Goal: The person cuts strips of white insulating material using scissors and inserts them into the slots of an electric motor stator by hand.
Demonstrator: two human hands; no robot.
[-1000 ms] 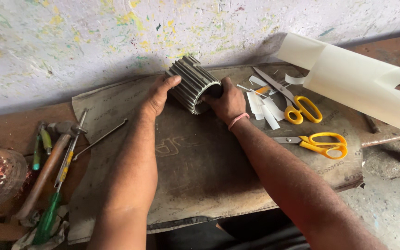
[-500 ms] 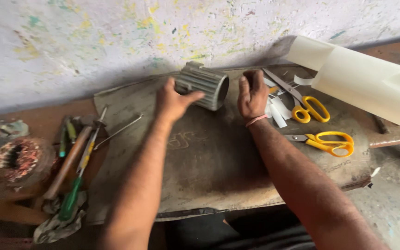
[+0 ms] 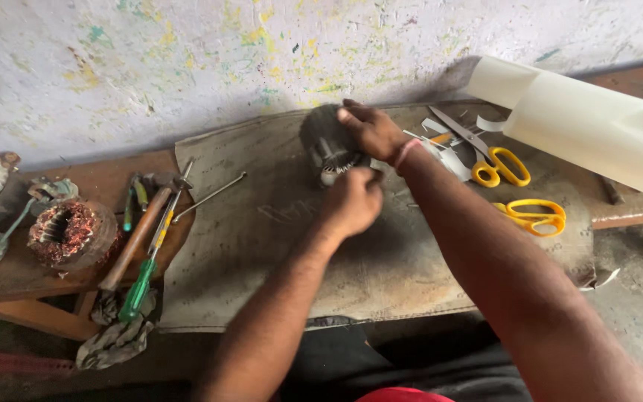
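Both hands have closed in since a moment ago, and now the left hand (image 3: 353,201) and right hand (image 3: 370,130) are gripping the stator core (image 3: 327,152) at the counter's (image 3: 247,253) twelve o'clock edge, turning it best slowly.

Both forearms reached forward from the lower edge of view, converging toward the middle. Left hand (image 3: 351,202) sat nearer the body, curled into a loose fist, knuckles up, fingertips hidden. Right hand (image 3: 370,130) lay beyond it, palm down, fingers bent and pointing left, a thin pink band on the wrist. The hands were near each other, slightly motion-blurred.
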